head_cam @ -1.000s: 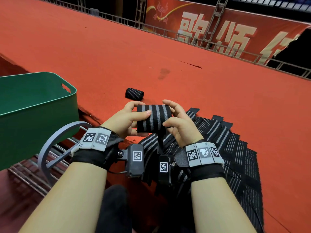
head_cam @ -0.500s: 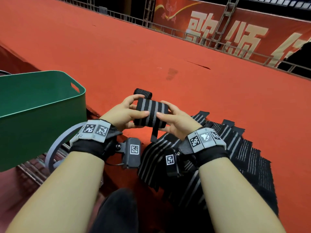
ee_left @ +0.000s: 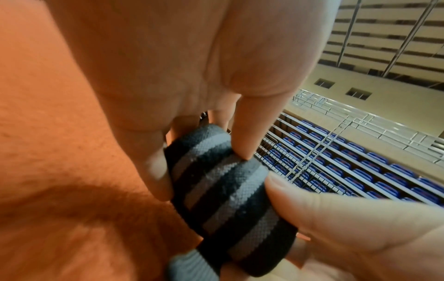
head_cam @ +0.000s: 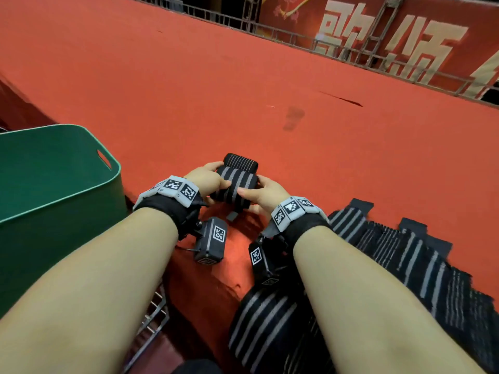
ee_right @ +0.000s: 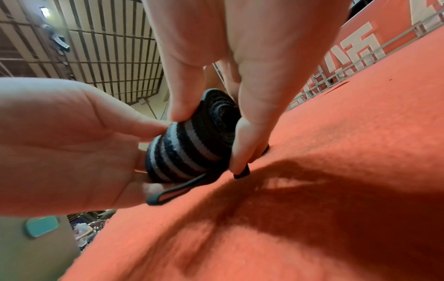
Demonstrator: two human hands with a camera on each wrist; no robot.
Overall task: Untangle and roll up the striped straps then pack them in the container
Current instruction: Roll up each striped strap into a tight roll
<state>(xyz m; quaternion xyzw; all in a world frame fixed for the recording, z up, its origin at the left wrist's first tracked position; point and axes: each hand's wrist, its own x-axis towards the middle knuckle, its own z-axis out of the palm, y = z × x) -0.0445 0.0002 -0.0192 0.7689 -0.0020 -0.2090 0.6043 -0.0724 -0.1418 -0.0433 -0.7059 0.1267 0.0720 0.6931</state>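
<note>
Both hands hold one rolled black strap with grey stripes (head_cam: 235, 184) low over the red carpet. My left hand (head_cam: 209, 179) grips its left end, thumb on top, and my right hand (head_cam: 259, 191) grips its right end. In the left wrist view the roll (ee_left: 225, 190) is pinched between fingers and thumbs. The right wrist view shows the roll's coiled end (ee_right: 192, 140) and a short loose tail (ee_right: 175, 192) touching the carpet. A second rolled strap (head_cam: 241, 161) lies just beyond the held one. A heap of loose striped straps (head_cam: 391, 255) lies at my right.
A green bin (head_cam: 54, 184) with a handle slot stands at the left, its inside showing no straps. The red carpet (head_cam: 243, 90) stretches ahead to a metal rail (head_cam: 297, 36) and a red banner. A metal grate (head_cam: 156, 314) lies below my left forearm.
Both hands have moved forward and down with the roll, up against the other rolled strap. The hanging tail has shortened to a small end under the roll.
</note>
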